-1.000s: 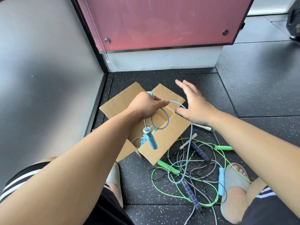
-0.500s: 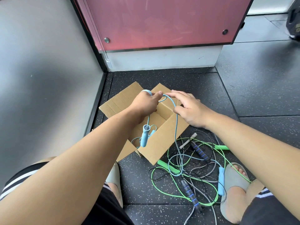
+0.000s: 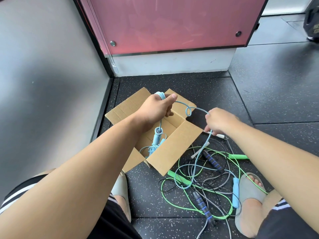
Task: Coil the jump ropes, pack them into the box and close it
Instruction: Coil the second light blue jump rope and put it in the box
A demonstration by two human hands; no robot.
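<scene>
An open cardboard box (image 3: 174,149) sits on the dark floor with its flaps spread. My left hand (image 3: 156,107) is above it and grips several turns of a light blue jump rope (image 3: 189,110). One blue handle (image 3: 156,138) hangs from that hand into the box. My right hand (image 3: 218,122) pinches the same rope further along, to the right of the box. The rope runs down from there into a tangle of green, grey and black ropes (image 3: 203,180). The second blue handle (image 3: 235,192) lies by my right foot.
A grey wall (image 3: 48,83) closes the left side. A pink panel (image 3: 169,23) on a white base stands behind the box. My feet in grey slippers (image 3: 248,188) flank the rope pile. A dark object (image 3: 312,18) sits at the far right.
My right hand has drawn the blue rope away to the right, leaving a small loop between the hands. My left hand has risen slightly with its coil, and the hanging handle swung back.
</scene>
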